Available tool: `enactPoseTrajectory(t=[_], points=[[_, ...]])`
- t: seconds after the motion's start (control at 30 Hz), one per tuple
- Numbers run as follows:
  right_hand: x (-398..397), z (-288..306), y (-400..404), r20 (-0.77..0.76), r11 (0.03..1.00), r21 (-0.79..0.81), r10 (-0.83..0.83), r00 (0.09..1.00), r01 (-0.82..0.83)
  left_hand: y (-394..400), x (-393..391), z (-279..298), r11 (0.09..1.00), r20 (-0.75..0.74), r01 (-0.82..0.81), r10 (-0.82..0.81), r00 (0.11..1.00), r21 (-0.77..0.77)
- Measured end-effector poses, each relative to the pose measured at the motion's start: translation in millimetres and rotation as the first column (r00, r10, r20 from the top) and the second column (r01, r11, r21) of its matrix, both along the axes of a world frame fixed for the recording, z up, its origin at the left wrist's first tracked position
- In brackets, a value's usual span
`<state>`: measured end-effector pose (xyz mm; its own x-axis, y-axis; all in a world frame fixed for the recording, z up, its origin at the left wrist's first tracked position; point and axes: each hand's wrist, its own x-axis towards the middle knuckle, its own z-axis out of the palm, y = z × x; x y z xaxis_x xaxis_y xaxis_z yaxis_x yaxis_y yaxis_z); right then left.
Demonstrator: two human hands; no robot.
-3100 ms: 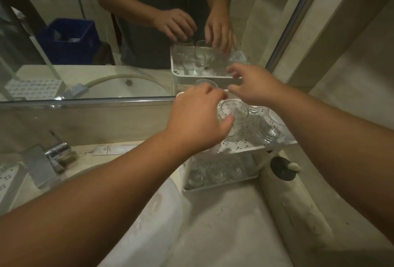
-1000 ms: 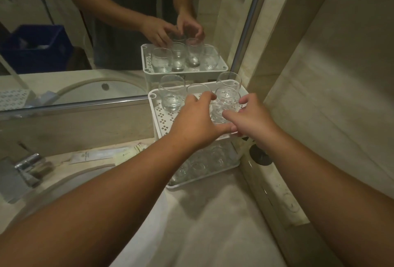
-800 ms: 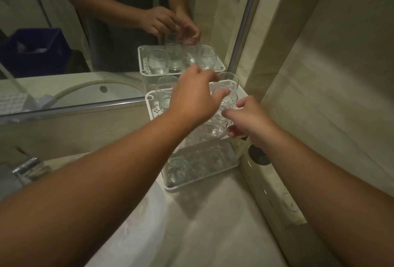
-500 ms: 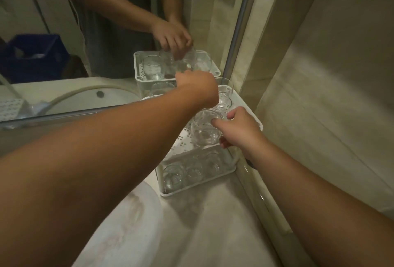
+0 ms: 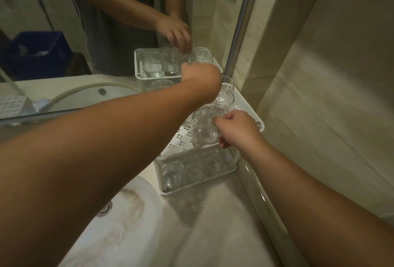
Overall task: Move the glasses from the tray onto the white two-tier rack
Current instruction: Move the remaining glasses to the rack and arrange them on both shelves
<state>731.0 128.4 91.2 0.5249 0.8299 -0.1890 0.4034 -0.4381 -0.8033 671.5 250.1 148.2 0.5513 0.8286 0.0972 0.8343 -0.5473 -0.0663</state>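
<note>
The white sink is closest, set in the pale table.

Past it, in the corner by the wall, stands the white two-tier rack. Its bottom shelf holds a row of clear glasses, all standing up.

The right hand is at the front of the top shelf. Its fingers and thumb curl around the near glass, high on its right side, close to the rim. That glass stands upright, and its bottom looks like it rests on the shelf with the little holes.

Farther back, the left hand reaches across the top shelf. Only its back shows. Its fingers bend down and away, so I cannot tell how tightly they are closed or if they have hold of anything. Two more glasses stand just to the right of this hand, near the back of the top shelf.

Behind the rack is a mirror. It shows the rack, some glasses, both hands again, and a blue bin.
</note>
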Motion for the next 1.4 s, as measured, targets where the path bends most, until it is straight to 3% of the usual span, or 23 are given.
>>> enactPoseTrajectory(t=[0.2,0.37,0.47,0.63,0.8,1.1,1.4], points=[[-1,1,-1,-0.02,1.0,0.005,-0.004,1.0,0.004,2,-8,30,0.999,0.118,-0.012,0.006,0.993,0.043],[-2,5,-3,-0.039,1.0,0.008,-0.012,0.999,0.012,-2,-32,65,0.998,0.311,-0.048,0.036,0.95,0.033],[-2,7,-4,-0.054,1.0,-0.002,-0.016,0.998,0.016,-6,-57,78,0.998,0.335,-0.054,0.041,0.941,0.029],[-6,12,-2,-0.029,1.0,-0.002,-0.001,1.0,0.001,-17,-109,89,0.996,0.27,-0.088,0.082,0.959,0.01],[-9,11,-2,0.025,1.0,-0.002,-0.006,1.0,0.006,-19,-140,64,0.989,0.204,-0.149,0.151,0.967,-0.026],[-9,10,-6,0.08,1.0,-0.017,-0.003,0.997,0.005,-28,-142,1,0.981,0.118,-0.179,0.186,0.975,-0.071],[-12,10,-6,0.066,0.998,0.06,-0.01,0.998,0.006,-41,-146,-20,0.976,0.041,-0.199,0.203,0.978,-0.093]])
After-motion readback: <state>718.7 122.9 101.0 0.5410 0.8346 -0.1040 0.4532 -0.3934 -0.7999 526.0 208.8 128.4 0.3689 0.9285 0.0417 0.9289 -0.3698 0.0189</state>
